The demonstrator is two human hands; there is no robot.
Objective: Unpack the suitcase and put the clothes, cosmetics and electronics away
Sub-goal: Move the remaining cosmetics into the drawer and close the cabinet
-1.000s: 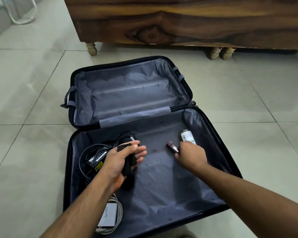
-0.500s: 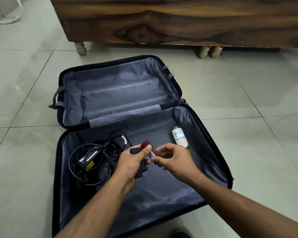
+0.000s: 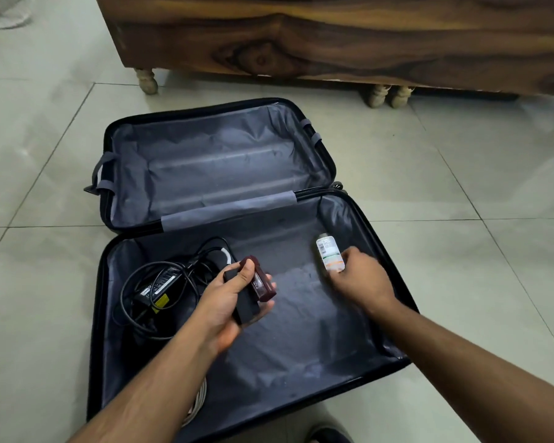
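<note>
- The white bottle (image 3: 329, 253) lay in the suitcase (image 3: 301, 330), long axis running away from the person
- Right hand (image 3: 359, 279) touched its near end, grip unclear
- Left hand (image 3: 227, 302) gripped the maroon cosmetic (image 3: 259, 279) and a black device (image 3: 243, 306)

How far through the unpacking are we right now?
No clothes show in the suitcase; its far half holds nothing. In hand: the left hand holds a black case and a dark red cosmetic; the right hand is at the white bottle. Left: the black power adapter with cables, a white cable near the front edge.
</note>
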